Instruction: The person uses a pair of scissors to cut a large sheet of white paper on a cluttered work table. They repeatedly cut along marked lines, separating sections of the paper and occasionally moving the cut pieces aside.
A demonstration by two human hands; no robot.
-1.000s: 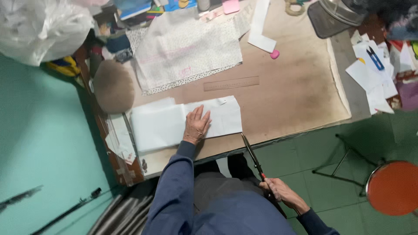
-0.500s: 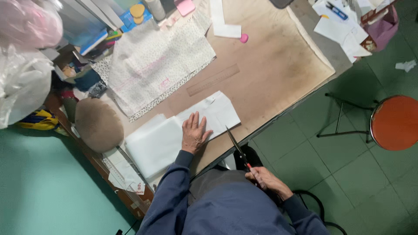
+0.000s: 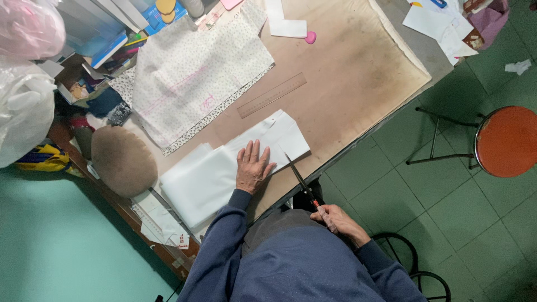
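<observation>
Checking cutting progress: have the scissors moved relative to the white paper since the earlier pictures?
Yes. The scissors, held in the right hand, have come in toward the near edge of the white paper; the tip now reaches it. The left hand stays flat on it.

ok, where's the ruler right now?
The ruler lies flat on the brown tabletop, between the patterned fabric and the folded white cloth, beyond the left hand.

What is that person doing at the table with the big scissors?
A person in a blue sleeve presses the left hand flat on a folded white fabric at the near edge of the brown table. The right hand holds long scissors, with the blade tips right at the fabric's near edge. A ruler and a spotted cloth lie farther back.
</observation>
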